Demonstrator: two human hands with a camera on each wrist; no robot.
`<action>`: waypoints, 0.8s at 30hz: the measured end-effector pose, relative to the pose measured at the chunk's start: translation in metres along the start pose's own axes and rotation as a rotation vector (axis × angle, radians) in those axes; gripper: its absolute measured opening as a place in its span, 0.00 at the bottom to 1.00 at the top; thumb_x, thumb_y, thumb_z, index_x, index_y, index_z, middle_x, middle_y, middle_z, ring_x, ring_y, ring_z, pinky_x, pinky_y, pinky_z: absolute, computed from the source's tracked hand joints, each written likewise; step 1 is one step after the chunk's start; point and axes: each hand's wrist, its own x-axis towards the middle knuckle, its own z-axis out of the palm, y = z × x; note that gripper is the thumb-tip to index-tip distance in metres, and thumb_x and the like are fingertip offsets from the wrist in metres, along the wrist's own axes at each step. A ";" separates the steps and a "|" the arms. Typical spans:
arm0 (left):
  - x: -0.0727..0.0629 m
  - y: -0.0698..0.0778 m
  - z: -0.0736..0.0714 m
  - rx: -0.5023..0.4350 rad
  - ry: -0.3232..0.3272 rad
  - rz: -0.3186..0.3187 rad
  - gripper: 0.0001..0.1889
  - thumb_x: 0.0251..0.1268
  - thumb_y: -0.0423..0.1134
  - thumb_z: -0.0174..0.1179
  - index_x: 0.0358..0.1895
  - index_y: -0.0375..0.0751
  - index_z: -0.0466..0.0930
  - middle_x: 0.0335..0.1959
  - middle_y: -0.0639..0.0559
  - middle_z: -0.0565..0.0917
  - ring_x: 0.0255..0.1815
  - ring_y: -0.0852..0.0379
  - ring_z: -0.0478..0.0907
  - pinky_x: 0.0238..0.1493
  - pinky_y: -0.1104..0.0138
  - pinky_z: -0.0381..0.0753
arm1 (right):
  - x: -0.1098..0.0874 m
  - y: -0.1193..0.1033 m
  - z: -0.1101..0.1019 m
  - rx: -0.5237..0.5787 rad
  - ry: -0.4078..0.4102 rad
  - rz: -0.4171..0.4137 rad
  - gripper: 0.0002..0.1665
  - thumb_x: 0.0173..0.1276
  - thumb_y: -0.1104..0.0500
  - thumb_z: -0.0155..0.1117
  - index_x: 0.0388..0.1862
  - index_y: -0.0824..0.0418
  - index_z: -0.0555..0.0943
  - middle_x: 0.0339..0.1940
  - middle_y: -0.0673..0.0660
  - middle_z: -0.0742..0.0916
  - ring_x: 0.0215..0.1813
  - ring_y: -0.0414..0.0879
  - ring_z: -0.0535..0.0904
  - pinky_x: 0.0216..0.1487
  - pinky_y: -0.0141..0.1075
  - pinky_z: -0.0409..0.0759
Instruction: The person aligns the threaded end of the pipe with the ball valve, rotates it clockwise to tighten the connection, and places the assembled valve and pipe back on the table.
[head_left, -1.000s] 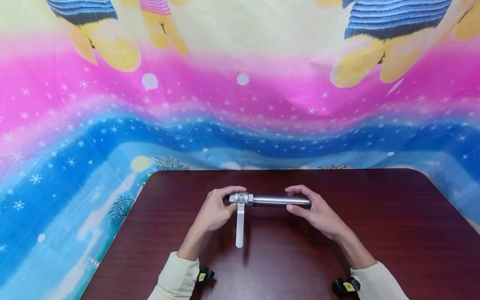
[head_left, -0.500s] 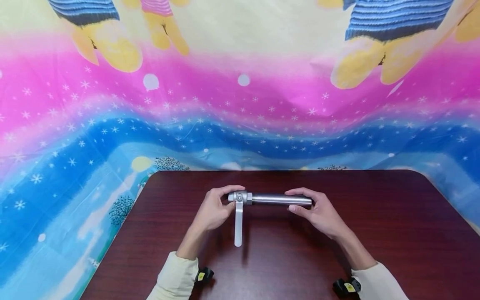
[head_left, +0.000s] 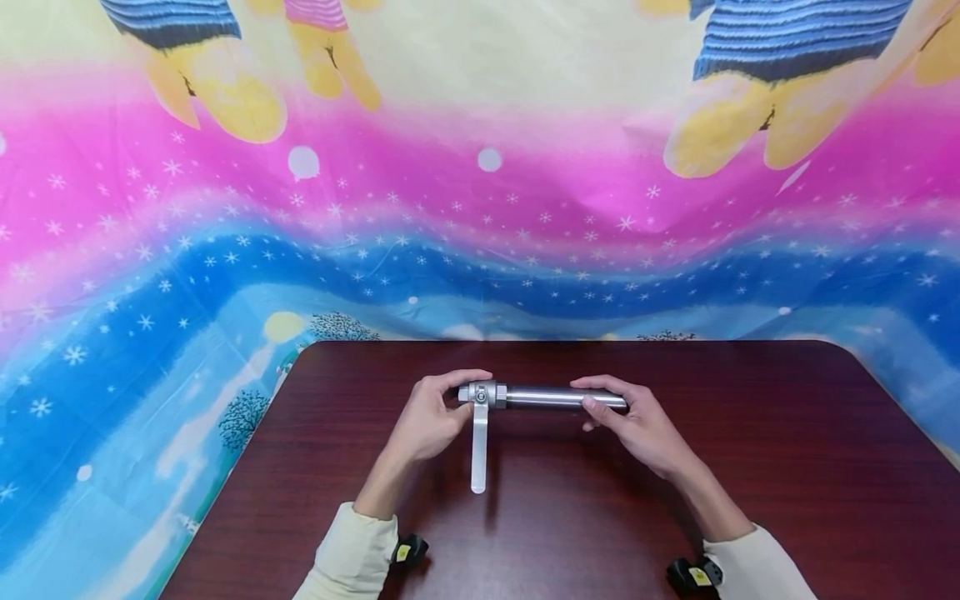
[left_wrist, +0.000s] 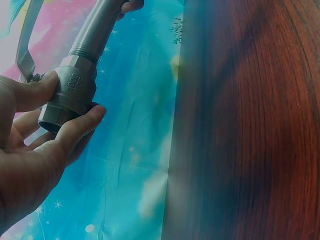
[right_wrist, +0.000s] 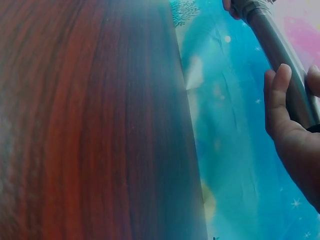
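A metal ball valve (head_left: 482, 394) with a long flat lever handle (head_left: 479, 450) is joined to a smooth steel pipe (head_left: 543, 397), held level above the table. My left hand (head_left: 432, 421) grips the valve body, thumb on the near side and index finger over the top. In the left wrist view the valve's open hexagonal end (left_wrist: 56, 117) faces my palm, and threads (left_wrist: 84, 52) show where the pipe enters. My right hand (head_left: 637, 425) holds the pipe's free end, thumb in front and fingers curled behind and under it. The lever points toward me.
The dark red wooden table (head_left: 570, 517) lies below both hands. Behind it hangs a printed cloth (head_left: 480, 217) in pink and blue. A black wrist camera (head_left: 411, 550) sits at the left cuff, and another camera (head_left: 693, 573) at the right cuff.
My right thumb has moved up onto the pipe's front, and other fingertips now show beneath the pipe. The left hand and the valve have stayed almost where they were.
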 end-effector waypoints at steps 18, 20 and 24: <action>0.002 -0.004 -0.001 0.028 0.002 0.008 0.26 0.63 0.22 0.64 0.62 0.48 0.89 0.42 0.44 0.90 0.21 0.59 0.67 0.24 0.71 0.65 | -0.003 0.004 0.006 -0.116 0.023 -0.200 0.24 0.75 0.69 0.67 0.66 0.53 0.84 0.72 0.55 0.77 0.66 0.35 0.74 0.58 0.24 0.77; 0.002 -0.005 -0.001 0.028 0.000 0.008 0.26 0.64 0.22 0.64 0.62 0.48 0.89 0.42 0.44 0.90 0.20 0.61 0.64 0.23 0.71 0.65 | -0.002 0.004 0.005 -0.123 0.028 -0.205 0.23 0.75 0.69 0.67 0.65 0.53 0.85 0.67 0.55 0.79 0.64 0.35 0.75 0.57 0.24 0.77; 0.004 -0.005 0.000 0.032 0.005 0.014 0.25 0.64 0.22 0.64 0.62 0.48 0.89 0.41 0.45 0.89 0.21 0.62 0.65 0.25 0.71 0.65 | -0.001 0.004 0.003 -0.154 0.033 -0.189 0.22 0.75 0.68 0.68 0.64 0.52 0.86 0.62 0.53 0.81 0.61 0.36 0.75 0.57 0.24 0.77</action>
